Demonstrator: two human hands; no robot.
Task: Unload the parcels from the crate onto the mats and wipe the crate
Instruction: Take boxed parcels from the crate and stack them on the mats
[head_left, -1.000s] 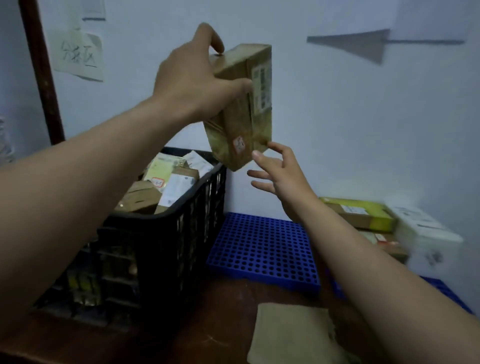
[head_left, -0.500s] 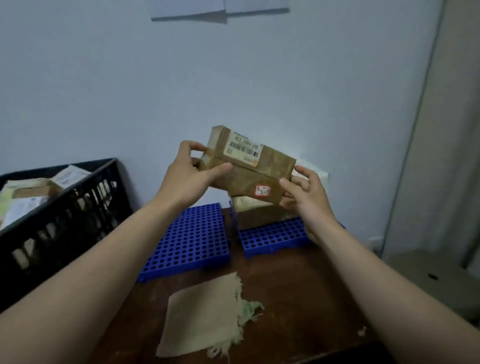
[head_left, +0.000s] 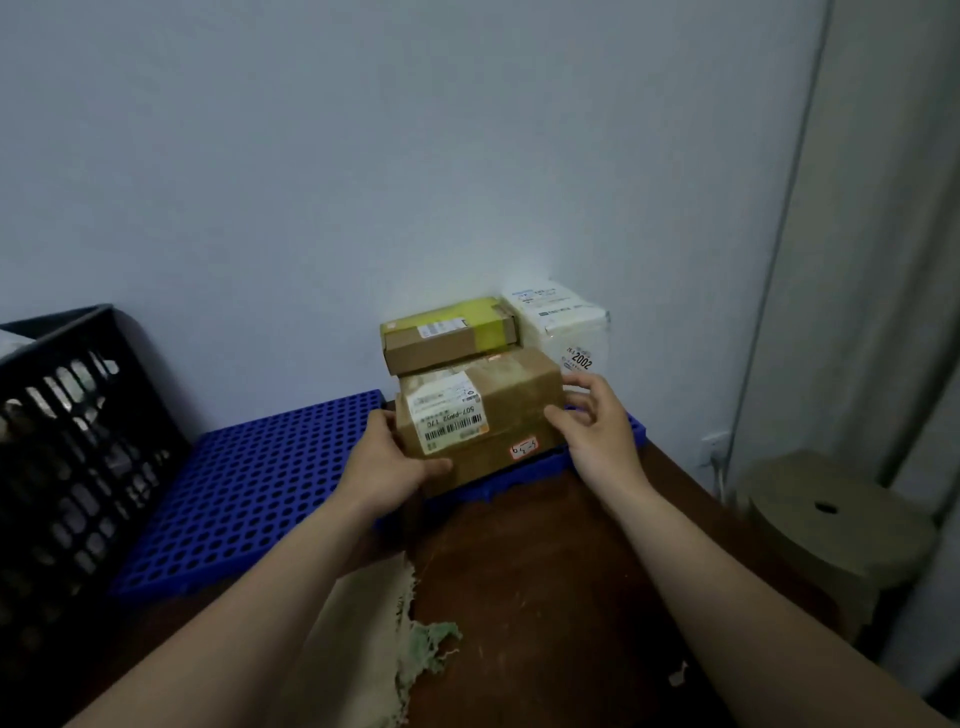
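A brown taped parcel (head_left: 498, 410) with a white barcode label and a small red-edged sticker sits on the right blue mat (head_left: 524, 470), against a stack by the wall. My left hand (head_left: 387, 462) grips its left front corner, thumb along the front face. My right hand (head_left: 597, 431) is at its right end with fingers spread and loose, thumb touching the edge. Behind lie a yellow-green parcel (head_left: 452, 332) and a white parcel (head_left: 561, 322). The black crate (head_left: 78, 441) stands at the far left, its contents mostly hidden.
A second blue perforated mat (head_left: 249, 488) lies between the crate and the parcels. A frayed beige cloth (head_left: 363, 623) lies on the dark wooden table (head_left: 545, 571) near its front. A round beige stool (head_left: 831, 525) stands off the table's right edge. The wall runs close behind.
The parcel went from raised above the crate, across to the right, and down onto the right mat. My right hand has loosened from its end; my view swung right.
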